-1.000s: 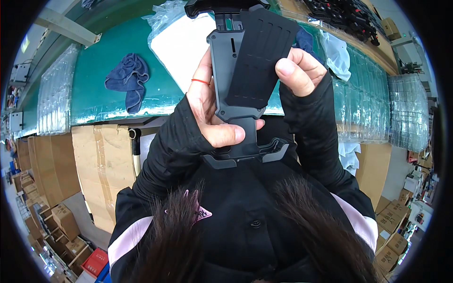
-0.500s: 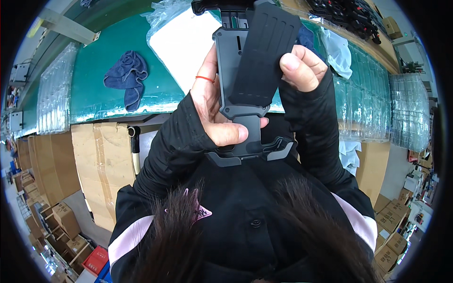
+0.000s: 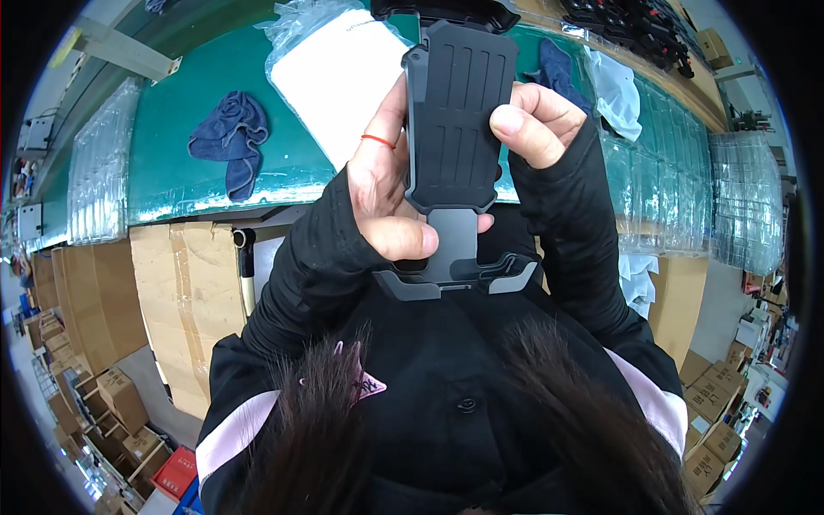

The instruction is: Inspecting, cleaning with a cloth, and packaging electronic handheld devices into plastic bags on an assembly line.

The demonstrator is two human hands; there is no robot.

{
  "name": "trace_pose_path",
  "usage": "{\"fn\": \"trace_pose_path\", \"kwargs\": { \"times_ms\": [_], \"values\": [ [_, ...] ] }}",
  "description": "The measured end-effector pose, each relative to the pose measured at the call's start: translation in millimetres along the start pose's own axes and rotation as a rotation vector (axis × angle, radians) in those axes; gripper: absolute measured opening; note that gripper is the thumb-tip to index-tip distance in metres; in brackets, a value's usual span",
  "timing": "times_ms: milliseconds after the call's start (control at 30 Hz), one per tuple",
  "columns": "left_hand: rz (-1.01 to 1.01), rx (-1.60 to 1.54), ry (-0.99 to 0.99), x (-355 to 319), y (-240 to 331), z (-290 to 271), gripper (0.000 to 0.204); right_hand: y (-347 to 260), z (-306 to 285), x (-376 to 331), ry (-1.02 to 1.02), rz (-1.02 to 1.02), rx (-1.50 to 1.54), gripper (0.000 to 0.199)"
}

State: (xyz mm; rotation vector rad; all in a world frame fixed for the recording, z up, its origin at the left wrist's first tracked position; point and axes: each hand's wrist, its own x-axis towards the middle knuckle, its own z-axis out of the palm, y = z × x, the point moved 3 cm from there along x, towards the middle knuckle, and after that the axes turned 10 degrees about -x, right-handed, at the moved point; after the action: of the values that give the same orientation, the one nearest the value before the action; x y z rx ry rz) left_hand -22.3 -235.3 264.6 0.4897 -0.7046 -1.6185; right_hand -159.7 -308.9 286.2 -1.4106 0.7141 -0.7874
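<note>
A black and grey clamp-style device holder, seemingly a phone holder (image 3: 452,238), is held upright in front of my chest. Its hooked jaws stick out at the top and bottom. My left hand (image 3: 378,202) wraps round its left side, the thumb lying on the grey sliding bar near the lower jaw. Over the holder's middle lies a black ribbed pad (image 3: 463,116), roughly lined up with the body beneath. My right hand (image 3: 542,127) pinches the pad's right edge between thumb and fingers. Whether the pad is fastened to the body cannot be seen.
Behind the holder is a green-topped table (image 3: 300,163) with a white sheet in clear plastic (image 3: 339,81). A dark blue cloth (image 3: 232,142) lies left, another (image 3: 558,73) right. Clear plastic trays (image 3: 661,189) stand at the right; black parts (image 3: 631,30) fill the far right shelf. Cardboard (image 3: 184,309) stands below left.
The ribbed pad, tilted over the holder before, has turned straight and now covers the body. My right hand moved slightly left with it; the holder shifted a little right.
</note>
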Motion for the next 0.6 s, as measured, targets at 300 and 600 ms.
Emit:
{"fn": "trace_pose_path", "kwargs": {
  "times_ms": [300, 600],
  "values": [
    [-0.034, -0.206, -0.061, 3.7, 4.5, -4.3, 0.109, -0.5, -1.8, 3.6, 0.002, -0.015, -0.075, 0.016],
    [-0.049, -0.156, -0.055, 6.5, -0.1, -4.0, 0.094, -6.4, -1.2, 0.0, 0.061, -0.03, -0.162, 0.013]
  ]
}}
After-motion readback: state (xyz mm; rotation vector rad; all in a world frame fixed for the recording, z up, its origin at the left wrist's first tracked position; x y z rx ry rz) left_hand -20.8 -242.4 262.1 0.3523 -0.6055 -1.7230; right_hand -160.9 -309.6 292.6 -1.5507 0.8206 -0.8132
